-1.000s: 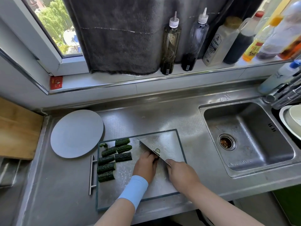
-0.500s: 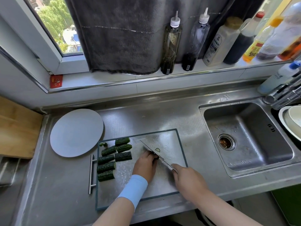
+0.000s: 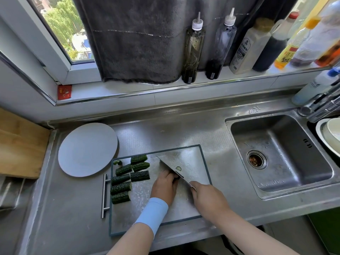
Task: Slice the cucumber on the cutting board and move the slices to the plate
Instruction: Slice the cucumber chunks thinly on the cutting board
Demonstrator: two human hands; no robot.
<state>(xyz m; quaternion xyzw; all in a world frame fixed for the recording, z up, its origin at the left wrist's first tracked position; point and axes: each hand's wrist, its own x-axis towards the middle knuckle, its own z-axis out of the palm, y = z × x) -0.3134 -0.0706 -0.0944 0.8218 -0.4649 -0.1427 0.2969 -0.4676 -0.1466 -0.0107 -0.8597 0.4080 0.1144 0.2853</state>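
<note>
Head view, and it was all on the cutting board, low in the middle of the frame on the steel counter. The right hand was clenched round the handle of the knife, whose broad blade slanted up and left across the board with a thin slice stuck to its face. The left hand, pale blue cuff at the wrist, sat tight against the blade. Its fingers were curled down over a cucumber stub, dark green and mostly hidden.

On the board's left part lay seven cucumber chunks in two rough columns, with small green end bits at the top left corner. Every piece in view was on the board. The round grey plate sat just beside that corner, up and to the left.

On the right, the sink had brownish scraps in its drain strainer, and stacked bowls poked in at the frame edge. Along the sill stood a row of bottles: one of pale liquid, one with a dark pool at the bottom.
</note>
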